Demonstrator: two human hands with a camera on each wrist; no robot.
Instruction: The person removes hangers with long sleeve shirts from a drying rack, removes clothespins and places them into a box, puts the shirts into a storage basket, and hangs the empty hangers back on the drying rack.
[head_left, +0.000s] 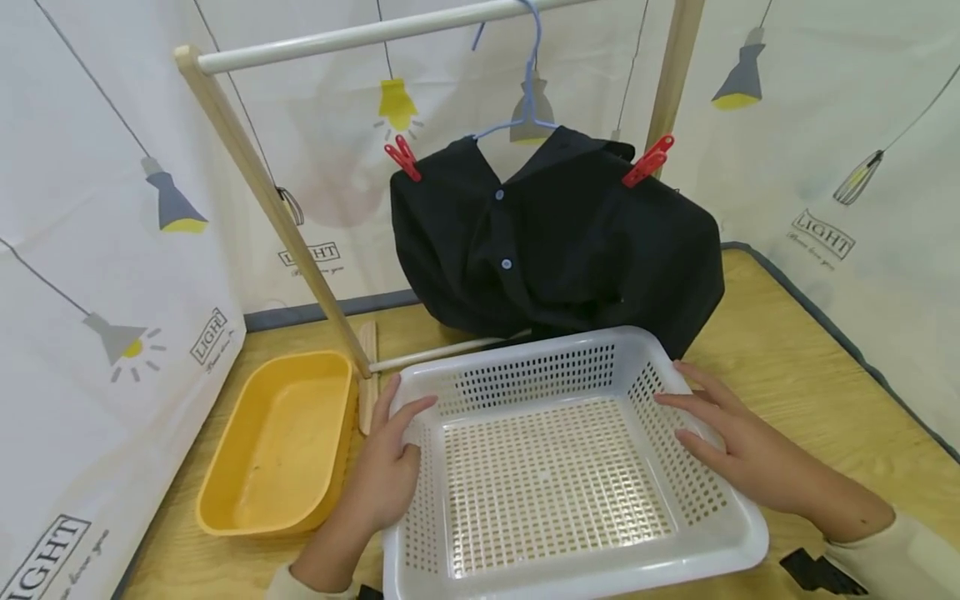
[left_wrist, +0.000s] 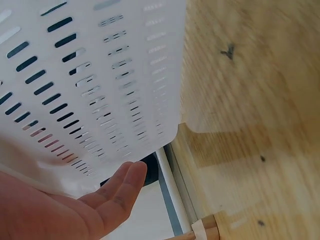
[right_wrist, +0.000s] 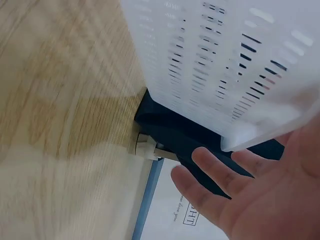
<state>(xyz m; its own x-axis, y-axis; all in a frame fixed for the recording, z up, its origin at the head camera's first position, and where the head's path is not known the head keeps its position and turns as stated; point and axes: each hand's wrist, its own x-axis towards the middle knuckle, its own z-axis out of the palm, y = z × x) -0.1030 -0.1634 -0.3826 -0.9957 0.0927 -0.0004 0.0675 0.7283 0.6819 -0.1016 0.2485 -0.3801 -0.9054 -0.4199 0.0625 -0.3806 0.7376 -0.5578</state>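
A white plastic basket (head_left: 555, 467) with slotted walls lies in front of me, bare inside. My left hand (head_left: 386, 467) grips its left rim, thumb and index finger over the inside. On the opposite rim, my right hand (head_left: 738, 442) holds on with thumb and finger inside the wall. The wrist views show other fingers of the left hand (left_wrist: 107, 205) and right hand (right_wrist: 250, 190) stretched along the outside. Behind the basket a black shirt (head_left: 555, 242) hangs on a blue hanger (head_left: 531, 92), with a red clothespin (head_left: 403, 158) at one shoulder and another red clothespin (head_left: 648, 161) at the other.
A yellow tub (head_left: 277, 442) stands on the wooden table (head_left: 810, 358) left of the basket. The hanger hooks over the white rod (head_left: 360, 37) of a rack with wooden posts (head_left: 277, 208). Lamp-printed cloth (head_left: 840, 150) walls the table in at the back and sides.
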